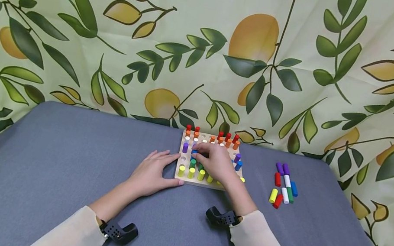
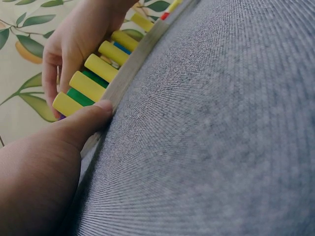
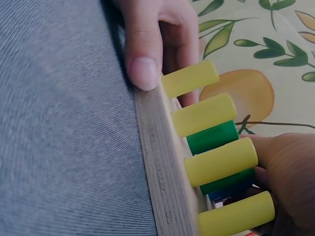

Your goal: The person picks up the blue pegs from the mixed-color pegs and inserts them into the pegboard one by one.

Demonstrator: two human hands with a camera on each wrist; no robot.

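A wooden pegboard [image 1: 206, 184] stands at the far middle of the table, with rows of coloured pegs upright in it. My right hand [image 1: 217, 161] reaches over the board from the right, and thumb and index finger pinch a blue peg [image 1: 194, 154] in the second column from the left. Just in front of that peg is a green peg [image 1: 192, 164]; a purple peg [image 1: 185, 148] stands to its left. My left hand [image 1: 152, 173] steadies the board's front left corner, its thumb [image 3: 143, 71] against the front edge and its fingers extended along the left side.
Yellow pegs [image 3: 221, 161] line the board's front row; orange and red pegs stand at the back. Loose on the grey tabletop [image 1: 75, 163], right of the board, lie several pegs, among them a yellow peg [image 1: 273, 196] and a blue peg [image 1: 294, 188]. A patterned cloth [image 1: 209, 55] hangs behind.
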